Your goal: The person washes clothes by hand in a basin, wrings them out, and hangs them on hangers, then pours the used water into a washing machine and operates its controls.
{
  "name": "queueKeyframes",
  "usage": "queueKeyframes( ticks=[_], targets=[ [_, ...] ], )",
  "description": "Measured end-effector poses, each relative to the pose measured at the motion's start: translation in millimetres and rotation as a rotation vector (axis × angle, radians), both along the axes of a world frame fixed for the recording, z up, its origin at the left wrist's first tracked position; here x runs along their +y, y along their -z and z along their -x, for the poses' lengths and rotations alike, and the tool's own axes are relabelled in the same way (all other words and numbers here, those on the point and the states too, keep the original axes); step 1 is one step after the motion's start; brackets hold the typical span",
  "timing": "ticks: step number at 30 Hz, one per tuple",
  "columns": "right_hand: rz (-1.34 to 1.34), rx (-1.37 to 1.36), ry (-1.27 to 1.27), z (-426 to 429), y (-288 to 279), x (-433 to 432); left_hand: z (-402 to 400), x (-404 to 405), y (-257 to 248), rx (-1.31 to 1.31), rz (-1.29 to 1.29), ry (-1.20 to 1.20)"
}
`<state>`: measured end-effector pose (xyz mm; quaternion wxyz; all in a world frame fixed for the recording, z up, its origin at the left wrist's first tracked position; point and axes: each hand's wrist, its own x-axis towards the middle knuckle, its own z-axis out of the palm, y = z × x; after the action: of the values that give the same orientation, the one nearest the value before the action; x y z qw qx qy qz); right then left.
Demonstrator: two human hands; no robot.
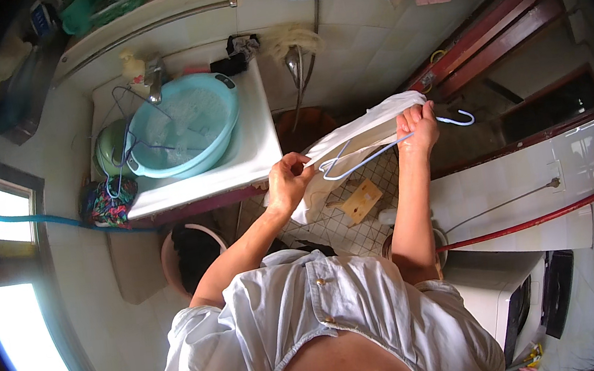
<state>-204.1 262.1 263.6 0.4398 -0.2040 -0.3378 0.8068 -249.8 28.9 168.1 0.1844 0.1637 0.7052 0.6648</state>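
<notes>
A wet-looking white cloth garment (351,131) is stretched between my two hands, its lower part hanging down over the tiled floor. My left hand (288,182) pinches one edge of it between thumb and fingers. Farther right, my right hand (418,126) grips the garment's other end together with a pale blue clothes hanger (366,162). The hanger's hook (460,118) sticks out to the right of that fist, and its long bar slants back towards my left hand. Part of the hanger lies against the cloth. The fabric inside my right fist is hidden.
A light blue basin (190,162) of sudsy water stands in the white sink (261,134), with dark hangers (130,144) over its rim. A patterned cloth (106,201) lies at the sink's corner. Below are a pink bucket (168,260) and a wooden stool (362,201). A washing machine (484,285) stands right.
</notes>
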Motion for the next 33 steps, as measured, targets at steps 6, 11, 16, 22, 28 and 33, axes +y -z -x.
queueKeyframes(
  ticks=[6,11,16,22,28,33],
  targets=[
    [-0.084,-0.222,0.185,30.7,4.2,12.2,8.7,7.4,-17.8,0.124,0.107,0.108],
    [-0.409,-0.240,0.241,59.0,19.4,24.2,16.7,24.9,-41.3,-0.049,-0.045,0.012],
    [-1.118,-0.353,0.034,63.0,14.3,8.5,35.0,54.6,-51.1,-0.174,-0.421,-0.034],
    [-0.711,-0.668,-0.819,34.7,-68.0,84.3,66.6,58.6,-35.4,0.027,-0.063,-0.039],
    [-0.995,-0.801,-1.112,40.6,-132.1,98.5,119.1,73.9,-76.4,0.943,0.105,-0.285],
    [-1.067,-0.819,-1.098,57.3,-165.0,108.7,143.0,85.5,-92.5,0.516,0.044,0.027]
  ],
)
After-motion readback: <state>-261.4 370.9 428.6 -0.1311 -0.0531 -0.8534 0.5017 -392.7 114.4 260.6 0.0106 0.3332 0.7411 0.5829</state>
